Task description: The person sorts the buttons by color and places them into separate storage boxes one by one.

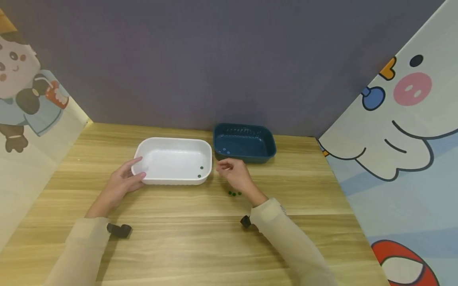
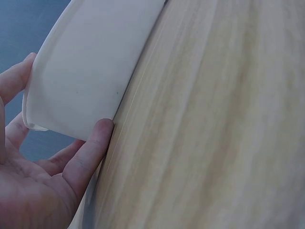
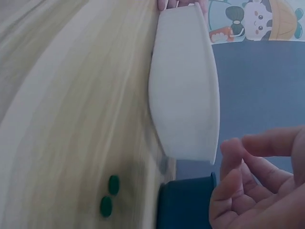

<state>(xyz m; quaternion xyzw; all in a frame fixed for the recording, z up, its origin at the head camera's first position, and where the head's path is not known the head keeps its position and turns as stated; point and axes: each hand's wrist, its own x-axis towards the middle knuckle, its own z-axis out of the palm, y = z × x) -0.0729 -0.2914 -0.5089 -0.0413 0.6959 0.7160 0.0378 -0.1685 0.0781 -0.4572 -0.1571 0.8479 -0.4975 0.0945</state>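
Observation:
My left hand (image 1: 123,180) holds the near left corner of a white plastic tray (image 1: 171,143), thumb and fingers around its end wall. Two small green discs (image 1: 199,176) lie inside that tray, toward the right end. My right hand (image 1: 234,172) hovers between the white tray and a dark blue tray (image 1: 266,159), fingers curled and tips close together. Whether something small sits between those fingertips is hidden. Below it, a few green discs (image 3: 106,206) rest on the table. Two small bluish round pieces (image 1: 226,151) are in the left part of the blue tray.
Both trays stand on a wood-grain table (image 1: 179,246) near a grey back panel (image 1: 229,67). Cartoon-printed side panels (image 1: 390,131) border the table. Dark wrist mounts (image 1: 119,230) stick out from both sleeves.

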